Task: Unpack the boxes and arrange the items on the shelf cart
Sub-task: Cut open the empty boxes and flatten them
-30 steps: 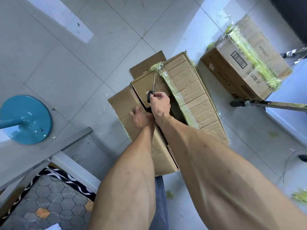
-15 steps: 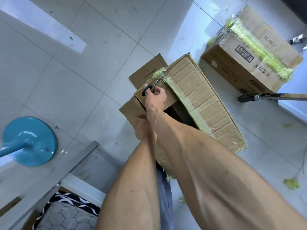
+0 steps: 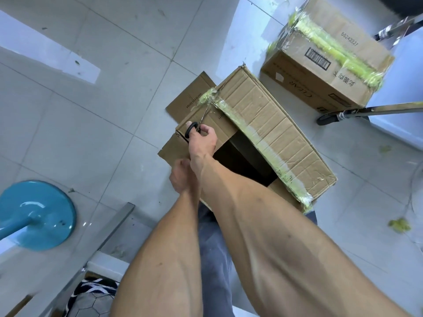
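Note:
A brown cardboard box (image 3: 270, 124) lies on the tiled floor, its top seam covered in yellow-green tape and its middle gaping open onto a dark inside. My right hand (image 3: 202, 143) grips black-handled scissors (image 3: 194, 126), whose blades reach up to the taped far corner of the box. Lower down, my left hand (image 3: 180, 177) rests against the near left flap, partly hidden behind my right forearm; how its fingers lie is hidden. A second, sealed box (image 3: 329, 60) with a barcode and the same tape stands at the upper right.
A blue round stand base (image 3: 36, 216) sits at the left. A metal frame edge (image 3: 109, 236) and a black-and-white patterned mat (image 3: 91, 298) lie at the lower left. A chrome leg with a black foot (image 3: 357, 113) crosses the right side. Tape scraps (image 3: 399, 225) dot the floor.
My right hand has moved the scissors along the seam toward the far taped corner. The box opening now gapes wider, and the view has shifted closer.

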### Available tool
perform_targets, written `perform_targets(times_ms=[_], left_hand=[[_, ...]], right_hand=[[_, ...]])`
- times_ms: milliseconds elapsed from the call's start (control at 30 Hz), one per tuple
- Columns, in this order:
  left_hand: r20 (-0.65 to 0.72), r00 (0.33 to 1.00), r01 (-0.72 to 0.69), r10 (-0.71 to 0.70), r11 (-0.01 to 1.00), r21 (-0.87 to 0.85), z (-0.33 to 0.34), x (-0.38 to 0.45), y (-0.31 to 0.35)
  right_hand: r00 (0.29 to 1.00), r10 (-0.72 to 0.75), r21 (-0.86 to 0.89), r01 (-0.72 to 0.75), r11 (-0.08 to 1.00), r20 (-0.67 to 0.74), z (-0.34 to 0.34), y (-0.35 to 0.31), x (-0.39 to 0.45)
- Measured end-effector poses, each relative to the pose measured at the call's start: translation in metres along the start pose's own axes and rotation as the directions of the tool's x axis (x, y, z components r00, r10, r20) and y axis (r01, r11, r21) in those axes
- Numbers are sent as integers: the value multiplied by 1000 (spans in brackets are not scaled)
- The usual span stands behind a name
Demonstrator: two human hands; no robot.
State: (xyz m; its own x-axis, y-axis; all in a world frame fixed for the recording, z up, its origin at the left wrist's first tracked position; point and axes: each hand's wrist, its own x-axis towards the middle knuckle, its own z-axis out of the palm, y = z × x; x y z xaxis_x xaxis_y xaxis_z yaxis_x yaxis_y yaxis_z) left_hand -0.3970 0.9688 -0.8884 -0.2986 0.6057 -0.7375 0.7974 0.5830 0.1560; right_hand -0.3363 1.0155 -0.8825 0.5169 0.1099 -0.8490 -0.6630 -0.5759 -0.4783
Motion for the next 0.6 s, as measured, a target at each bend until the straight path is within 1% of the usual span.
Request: perform_targets(times_ms=[67, 100, 167, 233, 367, 467, 600], left_hand=[[-134, 990, 28, -49, 987, -157, 0, 6, -5], [-200, 978, 13, -54, 980, -201, -1, 13, -6], [-317, 948, -39, -25, 981, -192, -10, 27, -2], [-376, 926, -98, 31, 982, -160, -21, 40, 11], [-368, 919, -192, 142, 976, -103, -31, 60, 39], [-357, 920, -213, 163, 971, -105, -32, 66, 55], [-337, 933, -176, 125, 976, -126, -28, 69, 54]], right_hand=[[1000, -14, 6, 14, 1000, 1, 0, -11, 9], [1000, -18, 8, 18, 1000, -6, 0, -17, 13], [1000, -24, -5, 24, 1000, -21, -1, -23, 21], [999, -25, -23, 24, 999, -26, -2, -26, 27], [1000, 23, -84, -22, 996, 2, -3, -30, 31], [999, 38, -120, -35, 992, 21, 1, -29, 30], [999, -19, -125, 15, 992, -31, 6, -18, 25]])
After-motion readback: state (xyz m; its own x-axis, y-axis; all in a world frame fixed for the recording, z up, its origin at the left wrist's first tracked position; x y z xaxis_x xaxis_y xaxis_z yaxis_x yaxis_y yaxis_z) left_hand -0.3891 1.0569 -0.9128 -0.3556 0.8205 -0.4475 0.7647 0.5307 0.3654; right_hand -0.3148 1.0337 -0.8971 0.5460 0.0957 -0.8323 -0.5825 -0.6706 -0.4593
